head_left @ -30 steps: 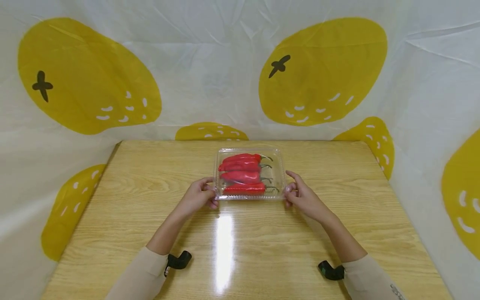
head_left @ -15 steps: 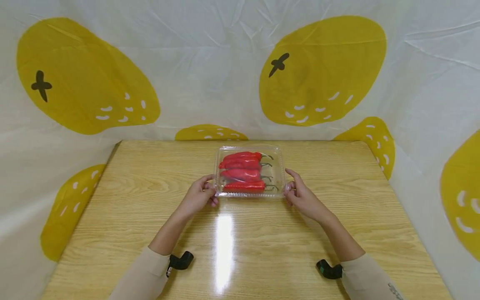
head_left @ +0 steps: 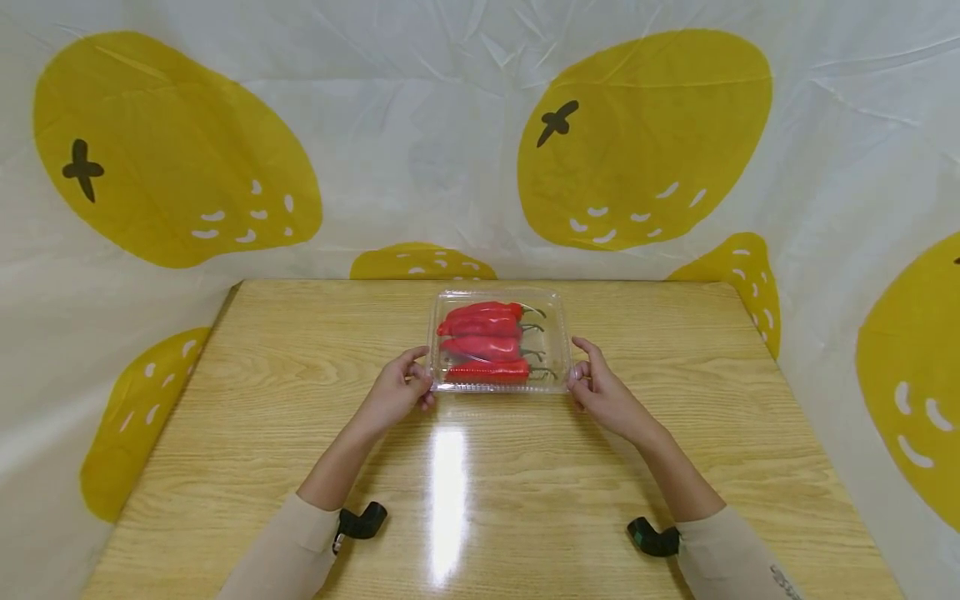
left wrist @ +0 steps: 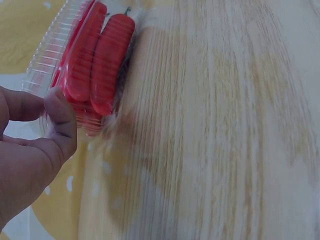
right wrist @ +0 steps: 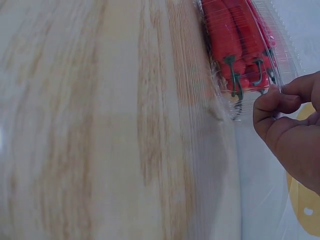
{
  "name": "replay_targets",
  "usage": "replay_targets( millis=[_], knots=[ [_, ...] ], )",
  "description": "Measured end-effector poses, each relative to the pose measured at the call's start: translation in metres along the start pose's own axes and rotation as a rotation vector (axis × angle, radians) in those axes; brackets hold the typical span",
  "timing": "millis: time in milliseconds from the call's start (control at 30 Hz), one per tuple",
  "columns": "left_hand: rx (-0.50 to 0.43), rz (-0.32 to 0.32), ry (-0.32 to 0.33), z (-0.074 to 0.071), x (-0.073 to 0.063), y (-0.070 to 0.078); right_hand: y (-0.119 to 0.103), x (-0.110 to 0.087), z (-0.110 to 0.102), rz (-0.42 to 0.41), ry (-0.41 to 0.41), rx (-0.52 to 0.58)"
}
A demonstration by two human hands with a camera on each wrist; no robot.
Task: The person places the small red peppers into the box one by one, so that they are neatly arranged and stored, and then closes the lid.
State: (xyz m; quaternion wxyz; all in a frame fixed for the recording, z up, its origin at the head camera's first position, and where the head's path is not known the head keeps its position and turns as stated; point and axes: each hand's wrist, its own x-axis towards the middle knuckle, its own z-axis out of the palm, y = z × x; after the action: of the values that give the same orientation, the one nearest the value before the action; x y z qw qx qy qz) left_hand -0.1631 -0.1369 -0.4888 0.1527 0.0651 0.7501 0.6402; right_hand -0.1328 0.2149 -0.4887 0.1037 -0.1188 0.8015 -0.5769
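Note:
A clear plastic clamshell box with its lid down is near the back middle of the table. Several red chili peppers lie side by side inside, green stems toward the right. My left hand pinches the box's near left corner; in the left wrist view, thumb and fingers meet at the rim. The near right corner is pinched by my right hand, whose curled fingers show at the rim in the right wrist view. Whether the box touches the table is hard to tell.
The wooden table ends at a white cloth wall printed with yellow fruit, which also rises at both sides. Black wrist mounts sit at both sleeves. A bright light reflection lies on the tabletop.
The box has shifted slightly up in the head view, away from me, with both hands still gripping its corners. The right forearm has drawn a little to the left.

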Motion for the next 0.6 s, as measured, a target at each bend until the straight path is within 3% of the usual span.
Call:
replay_targets(
  millis=[333, 600],
  knots=[
    [0.035, 0.003, 0.025, -0.0005, 0.0037, -0.0024, -0.0015, 0.0003, 0.0013, 0.012, -0.004, -0.02],
    [0.026, -0.004, 0.032, 0.0, 0.0053, -0.0019, -0.0031, 0.0016, -0.0013, 0.172, 0.045, -0.166]
  ],
)
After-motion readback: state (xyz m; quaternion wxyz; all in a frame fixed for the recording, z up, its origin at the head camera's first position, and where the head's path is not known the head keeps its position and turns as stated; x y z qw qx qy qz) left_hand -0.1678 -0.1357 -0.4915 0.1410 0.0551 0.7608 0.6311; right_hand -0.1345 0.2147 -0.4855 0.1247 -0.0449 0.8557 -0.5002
